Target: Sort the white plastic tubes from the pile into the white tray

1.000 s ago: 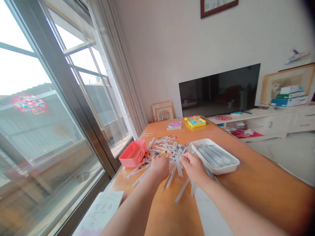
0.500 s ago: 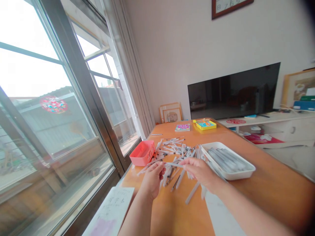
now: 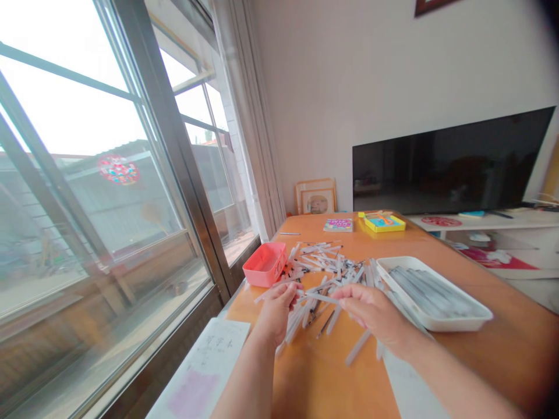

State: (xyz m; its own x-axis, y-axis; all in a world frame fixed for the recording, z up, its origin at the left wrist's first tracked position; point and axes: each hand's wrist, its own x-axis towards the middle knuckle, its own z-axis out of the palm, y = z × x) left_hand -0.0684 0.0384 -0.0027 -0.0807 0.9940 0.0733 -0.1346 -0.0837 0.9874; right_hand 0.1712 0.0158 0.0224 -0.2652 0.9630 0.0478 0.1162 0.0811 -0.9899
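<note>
- Left hand pinches one end of a slim translucent plastic tube; right hand grips the other.
- A loosened pinch could drop it among similar cloudy plastic tubes strewn close by.
- Leftward, a coral-red plastic box; rightward, a white rectangular tray.

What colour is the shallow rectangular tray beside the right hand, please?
The shallow rectangular tray is white; the head view shows it best.
</note>
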